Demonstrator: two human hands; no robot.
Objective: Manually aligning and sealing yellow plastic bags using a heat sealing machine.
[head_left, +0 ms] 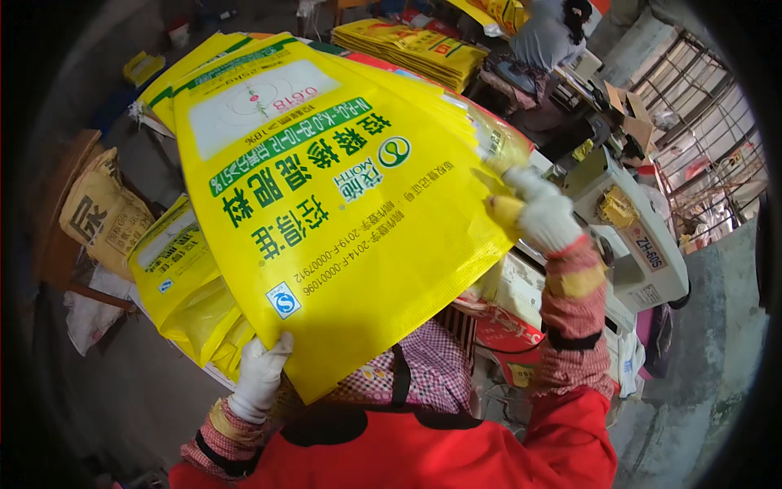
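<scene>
A large yellow printed sack (358, 326) lies flat and slightly slanted in front of me, with a white panel, green bands and dark lettering. My left hand (262, 373), in a white glove, pinches its near left corner. At the sack's right edge is my right hand (538, 210), also gloved, its fingers closed on that edge; the yellow on the fingertips blends with the sack. More yellow sacks (456, 114) lie stacked beneath and beyond it. Another yellow sack (175, 306) droops over the left side of the table.
A pale sewing machine (623, 232) stands right of my right hand. Far off are a pile of folded yellow sacks (407, 45) and a seated person (542, 41). A brown sack (106, 208) rests on a wooden chair (69, 179) at left. Checked cloth (436, 367) covers my lap.
</scene>
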